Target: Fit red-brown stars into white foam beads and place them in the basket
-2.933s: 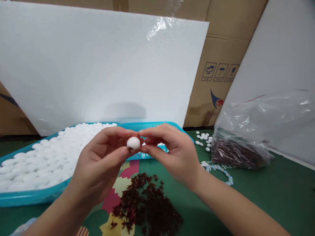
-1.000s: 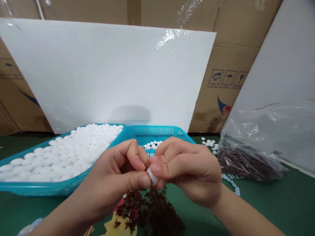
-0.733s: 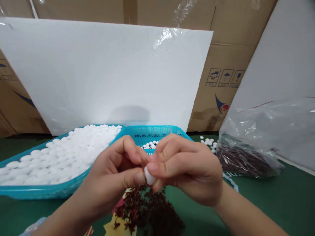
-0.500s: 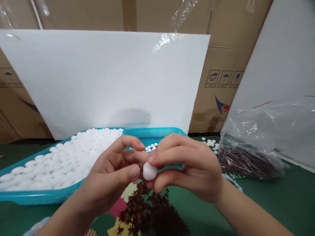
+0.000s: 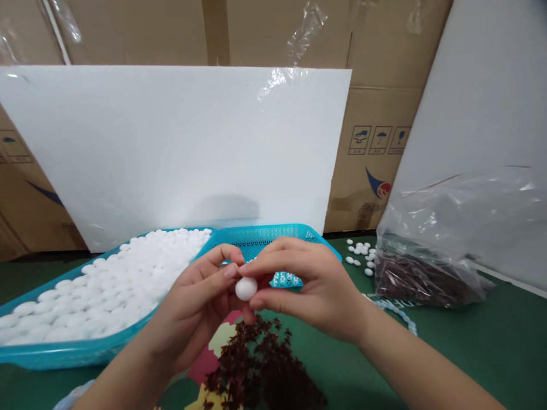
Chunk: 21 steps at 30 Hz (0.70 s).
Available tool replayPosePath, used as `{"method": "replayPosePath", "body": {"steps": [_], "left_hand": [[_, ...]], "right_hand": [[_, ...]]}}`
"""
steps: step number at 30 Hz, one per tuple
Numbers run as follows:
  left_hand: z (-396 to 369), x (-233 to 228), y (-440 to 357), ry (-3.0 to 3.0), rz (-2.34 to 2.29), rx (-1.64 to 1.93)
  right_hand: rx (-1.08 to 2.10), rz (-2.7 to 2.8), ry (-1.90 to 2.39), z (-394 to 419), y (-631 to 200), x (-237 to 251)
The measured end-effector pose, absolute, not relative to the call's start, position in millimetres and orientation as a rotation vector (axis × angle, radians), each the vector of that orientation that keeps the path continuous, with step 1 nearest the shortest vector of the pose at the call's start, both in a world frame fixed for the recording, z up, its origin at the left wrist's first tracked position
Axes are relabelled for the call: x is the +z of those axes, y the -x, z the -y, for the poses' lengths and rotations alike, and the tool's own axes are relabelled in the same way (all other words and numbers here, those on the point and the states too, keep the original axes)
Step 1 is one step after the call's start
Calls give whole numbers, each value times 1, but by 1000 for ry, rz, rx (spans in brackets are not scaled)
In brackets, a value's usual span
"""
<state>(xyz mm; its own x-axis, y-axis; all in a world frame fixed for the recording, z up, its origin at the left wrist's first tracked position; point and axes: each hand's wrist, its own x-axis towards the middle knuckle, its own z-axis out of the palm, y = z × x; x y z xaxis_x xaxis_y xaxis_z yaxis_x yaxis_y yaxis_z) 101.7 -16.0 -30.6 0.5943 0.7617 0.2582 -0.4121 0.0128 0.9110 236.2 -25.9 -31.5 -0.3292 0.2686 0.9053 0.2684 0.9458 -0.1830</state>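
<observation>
While both hands meet just above the bench, the left hand and right hand pinch one small white ball between their fingers, closed narrowly around it. It hangs over the pile of dark red star-shaped bits at the near edge. To the left, a blue tray is heaped with similar white balls; a plastic bag of dark bits lies to the right. The step in hand looks like fitting or checking a piece on the ball. Whether a bit is already attached cannot be told. A next move would call for a steady pinch and small, careful turning.
</observation>
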Motion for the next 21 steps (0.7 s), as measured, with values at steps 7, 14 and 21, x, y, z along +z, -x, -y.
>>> {"method": "replayPosePath", "body": {"steps": [7,14,21], "left_hand": [[13,-33,-95,-1425,-293,1075],[17,-32,-94,-1662,-393,1270],[19,-27,-89,-1902,-498,1353]], "right_hand": [[-12,1755,351,25,-232,-34],[-3,1687,347,30,-231,-34],[40,1674,370,33,-227,-36]]}}
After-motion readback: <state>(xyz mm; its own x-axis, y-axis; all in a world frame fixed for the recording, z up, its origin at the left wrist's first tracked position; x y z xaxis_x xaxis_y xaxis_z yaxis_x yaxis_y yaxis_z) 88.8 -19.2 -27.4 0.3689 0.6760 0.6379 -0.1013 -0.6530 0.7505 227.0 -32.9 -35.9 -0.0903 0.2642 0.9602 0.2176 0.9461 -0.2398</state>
